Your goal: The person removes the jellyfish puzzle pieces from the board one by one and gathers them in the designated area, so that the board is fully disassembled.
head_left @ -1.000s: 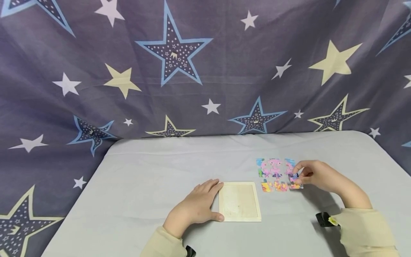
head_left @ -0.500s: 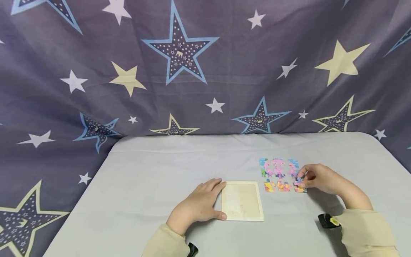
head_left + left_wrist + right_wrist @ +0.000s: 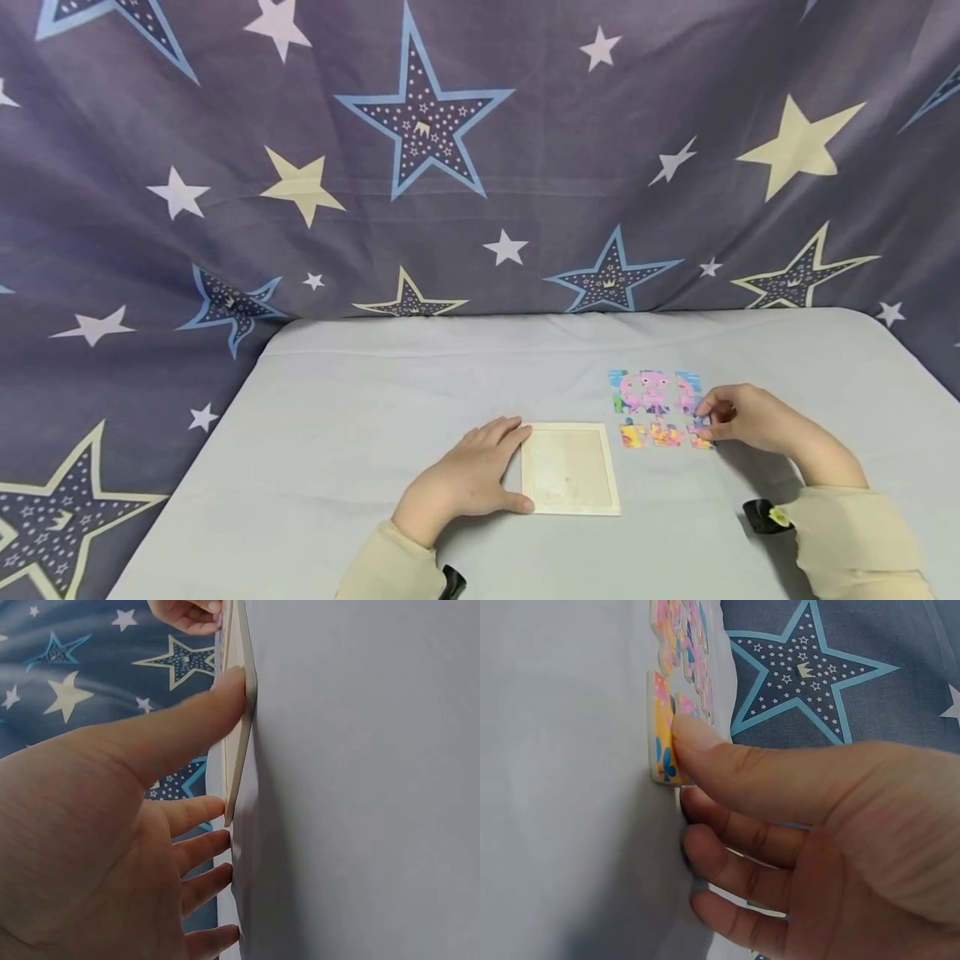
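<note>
A pale wooden puzzle frame [image 3: 572, 468] lies flat on the table. My left hand [image 3: 468, 475] rests at its left side, thumb and index finger touching the rim, the other fingers spread fairly straight. To the frame's upper right, several puzzle pieces [image 3: 654, 392] with pink figures lie in loosely spaced rows. My right hand [image 3: 753, 417] is at the right column, pinching a small bluish puzzle piece [image 3: 701, 422] between thumb and fingers. Just below it lies the yellow-orange corner piece [image 3: 664, 739], close under the thumb in the right wrist view. The fingers partly hide the pinched piece.
A light grey cloth covers the table [image 3: 360, 408]. Behind it hangs a dark curtain [image 3: 555, 150] with stars. Black straps [image 3: 765, 517] show near both wrists, below the beige sleeves [image 3: 858, 533].
My right hand has lowered slightly toward the bottom-right corner piece with its puzzle piece. The left hand stays at the frame. The head view has shifted a little.
</note>
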`<control>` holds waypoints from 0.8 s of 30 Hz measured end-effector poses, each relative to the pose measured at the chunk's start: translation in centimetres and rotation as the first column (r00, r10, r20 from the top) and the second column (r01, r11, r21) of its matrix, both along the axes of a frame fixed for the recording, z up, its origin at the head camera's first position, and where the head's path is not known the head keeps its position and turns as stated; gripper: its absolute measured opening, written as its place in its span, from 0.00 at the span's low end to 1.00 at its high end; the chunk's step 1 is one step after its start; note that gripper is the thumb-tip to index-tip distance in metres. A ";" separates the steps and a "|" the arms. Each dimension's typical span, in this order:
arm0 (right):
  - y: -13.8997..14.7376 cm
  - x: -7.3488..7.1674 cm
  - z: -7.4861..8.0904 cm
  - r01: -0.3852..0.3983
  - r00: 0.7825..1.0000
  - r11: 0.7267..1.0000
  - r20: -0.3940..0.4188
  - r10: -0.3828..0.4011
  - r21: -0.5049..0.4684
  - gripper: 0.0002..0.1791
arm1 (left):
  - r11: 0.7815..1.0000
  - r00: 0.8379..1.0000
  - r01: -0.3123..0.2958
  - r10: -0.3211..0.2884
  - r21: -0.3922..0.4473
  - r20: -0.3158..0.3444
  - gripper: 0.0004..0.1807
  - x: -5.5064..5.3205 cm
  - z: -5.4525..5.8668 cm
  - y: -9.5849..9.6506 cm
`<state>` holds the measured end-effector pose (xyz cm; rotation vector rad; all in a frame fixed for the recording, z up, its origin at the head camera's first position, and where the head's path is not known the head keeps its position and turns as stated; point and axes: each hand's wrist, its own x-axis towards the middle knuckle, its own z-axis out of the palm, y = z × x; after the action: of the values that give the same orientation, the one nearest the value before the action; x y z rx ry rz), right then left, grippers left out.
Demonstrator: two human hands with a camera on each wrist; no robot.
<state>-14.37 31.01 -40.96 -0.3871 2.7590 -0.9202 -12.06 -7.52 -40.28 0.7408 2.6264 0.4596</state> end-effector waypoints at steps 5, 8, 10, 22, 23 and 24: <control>-0.3 -0.1 0.0 0.031 0.999 0.999 0.015 -0.031 0.020 0.10 | 1.000 1.000 0.001 -0.002 0.010 0.012 0.52 -0.1 -0.1 -0.3; -0.4 -0.1 0.1 0.043 0.999 0.999 0.011 -0.044 0.031 0.11 | 1.000 1.000 0.004 -0.004 0.012 -0.002 0.51 -0.3 -0.1 -0.3; -0.6 -0.1 0.1 0.046 0.999 0.998 0.002 -0.046 0.045 0.12 | 1.000 1.000 0.005 -0.005 0.010 -0.020 0.50 -0.5 -0.2 -0.3; -1.7 1.5 0.6 0.059 0.995 0.988 -0.083 -0.048 0.141 0.09 | 0.997 0.958 0.047 -0.026 0.065 -0.287 0.30 -0.7 -0.3 -1.6; -1.8 1.8 0.7 0.061 0.994 0.988 -0.098 -0.047 0.139 0.09 | 0.996 0.952 0.044 -0.019 0.077 -0.307 0.28 -0.6 -0.2 -1.7; -2.0 2.1 0.7 0.065 0.992 0.989 -0.112 -0.050 0.134 0.09 | 0.995 0.945 0.042 -0.012 0.086 -0.327 0.27 -0.5 -0.1 -1.8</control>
<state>-12.30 29.04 -40.24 -0.3446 2.9260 -0.7357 -12.56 -9.29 -40.39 0.9541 2.9122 0.4897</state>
